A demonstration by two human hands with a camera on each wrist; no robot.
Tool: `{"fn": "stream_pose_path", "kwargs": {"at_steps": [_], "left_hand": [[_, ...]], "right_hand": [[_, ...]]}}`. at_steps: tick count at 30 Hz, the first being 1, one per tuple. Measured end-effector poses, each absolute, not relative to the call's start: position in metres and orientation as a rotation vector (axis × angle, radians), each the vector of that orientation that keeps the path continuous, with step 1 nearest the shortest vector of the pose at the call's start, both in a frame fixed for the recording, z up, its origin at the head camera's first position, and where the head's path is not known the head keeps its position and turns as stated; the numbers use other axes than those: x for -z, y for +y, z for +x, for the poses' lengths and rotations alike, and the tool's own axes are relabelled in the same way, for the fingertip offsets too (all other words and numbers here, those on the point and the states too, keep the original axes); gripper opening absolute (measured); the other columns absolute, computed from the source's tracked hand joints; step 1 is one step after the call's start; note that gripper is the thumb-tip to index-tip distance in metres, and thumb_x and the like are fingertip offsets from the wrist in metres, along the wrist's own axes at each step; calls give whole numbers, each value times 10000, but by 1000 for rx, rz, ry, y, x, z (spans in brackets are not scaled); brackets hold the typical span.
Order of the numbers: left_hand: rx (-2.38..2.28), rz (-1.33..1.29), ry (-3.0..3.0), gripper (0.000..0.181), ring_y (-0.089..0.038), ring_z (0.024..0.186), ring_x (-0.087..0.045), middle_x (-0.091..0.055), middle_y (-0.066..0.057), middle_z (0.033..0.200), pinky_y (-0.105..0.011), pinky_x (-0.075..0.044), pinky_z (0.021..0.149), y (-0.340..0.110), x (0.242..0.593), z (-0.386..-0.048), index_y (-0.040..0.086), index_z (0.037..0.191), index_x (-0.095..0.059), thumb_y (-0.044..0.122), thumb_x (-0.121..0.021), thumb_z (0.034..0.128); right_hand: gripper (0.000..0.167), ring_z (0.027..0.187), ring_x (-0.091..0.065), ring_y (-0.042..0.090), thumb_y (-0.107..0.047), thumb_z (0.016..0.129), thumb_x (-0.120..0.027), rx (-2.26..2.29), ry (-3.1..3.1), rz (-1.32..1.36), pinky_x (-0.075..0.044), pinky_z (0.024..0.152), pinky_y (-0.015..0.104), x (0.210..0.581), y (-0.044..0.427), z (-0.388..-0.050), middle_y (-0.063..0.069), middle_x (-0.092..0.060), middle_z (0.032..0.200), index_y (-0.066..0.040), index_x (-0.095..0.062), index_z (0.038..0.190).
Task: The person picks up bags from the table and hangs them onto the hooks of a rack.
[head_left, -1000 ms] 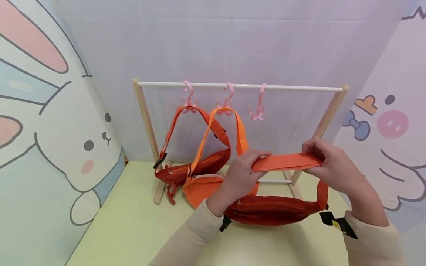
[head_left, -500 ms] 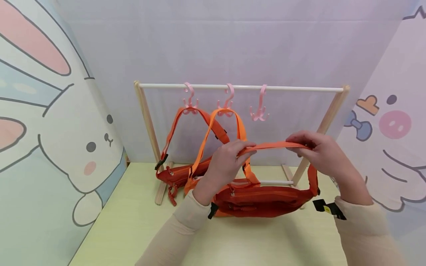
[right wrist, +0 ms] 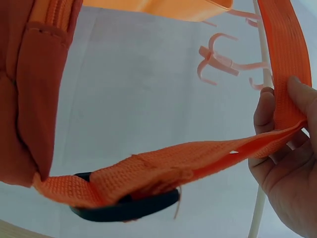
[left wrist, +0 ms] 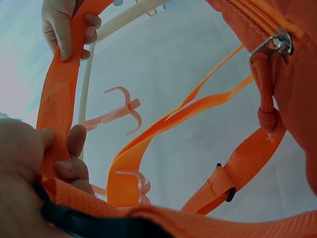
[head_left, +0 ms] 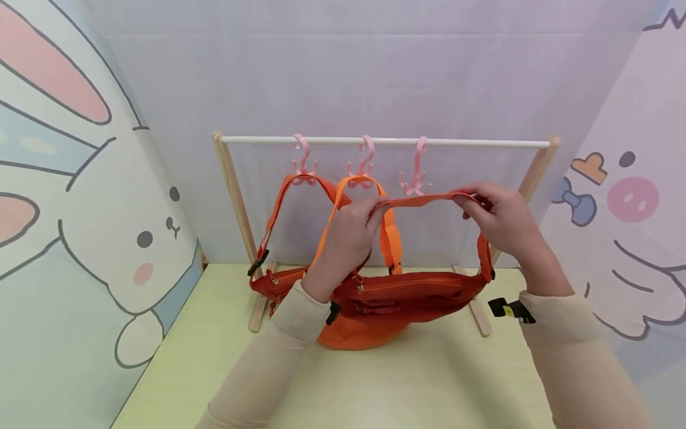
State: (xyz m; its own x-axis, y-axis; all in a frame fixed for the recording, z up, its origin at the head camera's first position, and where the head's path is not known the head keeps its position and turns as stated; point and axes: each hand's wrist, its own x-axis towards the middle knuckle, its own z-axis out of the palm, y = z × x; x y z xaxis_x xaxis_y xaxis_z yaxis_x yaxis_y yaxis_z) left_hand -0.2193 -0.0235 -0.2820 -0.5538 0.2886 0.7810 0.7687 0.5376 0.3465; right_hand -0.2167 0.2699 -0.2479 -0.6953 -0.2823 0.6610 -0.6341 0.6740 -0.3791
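Between both hands, an orange-red strap (head_left: 420, 201) is stretched just below and in front of the right pink hook (head_left: 415, 173). My left hand (head_left: 348, 238) pinches the strap's left part; my right hand (head_left: 495, 217) pinches its right part. From this strap a dark red waist bag (head_left: 412, 292) hangs lifted above the table, its zipper facing up. In the left wrist view, the fingers and thumb of the left hand (left wrist: 29, 173) lie on either side of the strap. The right wrist view has the right hand (right wrist: 292, 148) gripping the strap, with a black buckle (right wrist: 129, 206) farther along it.
A white rod (head_left: 477, 143) on a wooden rack carries three pink hooks. A red bag (head_left: 284, 280) hangs by its strap on the left hook (head_left: 303, 161). On the middle hook (head_left: 364, 164) hangs an orange bag (head_left: 364, 336), partly behind the lifted one.
Both hands have risen and moved left, towards the rack, lifting the red bag by its strap. The strap now sits close beneath the right hook. The hanging bags stay on their hooks.
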Motion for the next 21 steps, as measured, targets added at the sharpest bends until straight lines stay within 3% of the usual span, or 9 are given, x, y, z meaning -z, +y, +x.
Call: {"fn": "stream_pose_path", "kwargs": {"at_steps": [7,21], "left_hand": [[891,-738,-2179,192,-176,582,-451,-534,-29,723,-293,-396,528,-24,269,-234,52,1141,-704,222,-631,1089],[737,-548,-2202,206,-178,585,-490,-545,-3,674,-319,-393,493,-15,260,-255,121,1131,-700,305,-614,1098]], "right_hand": [[153,681,-578,80,-127,1035,-712,-893,-2290,634,-383,508,208,239,260,-233,99,-719,880,-53,-757,1162],[291,759,-637,51,-279,1085,-637,-953,-2314,508,-474,640,181,239,250,-261,125,-744,1021,-49,-744,1227]]}}
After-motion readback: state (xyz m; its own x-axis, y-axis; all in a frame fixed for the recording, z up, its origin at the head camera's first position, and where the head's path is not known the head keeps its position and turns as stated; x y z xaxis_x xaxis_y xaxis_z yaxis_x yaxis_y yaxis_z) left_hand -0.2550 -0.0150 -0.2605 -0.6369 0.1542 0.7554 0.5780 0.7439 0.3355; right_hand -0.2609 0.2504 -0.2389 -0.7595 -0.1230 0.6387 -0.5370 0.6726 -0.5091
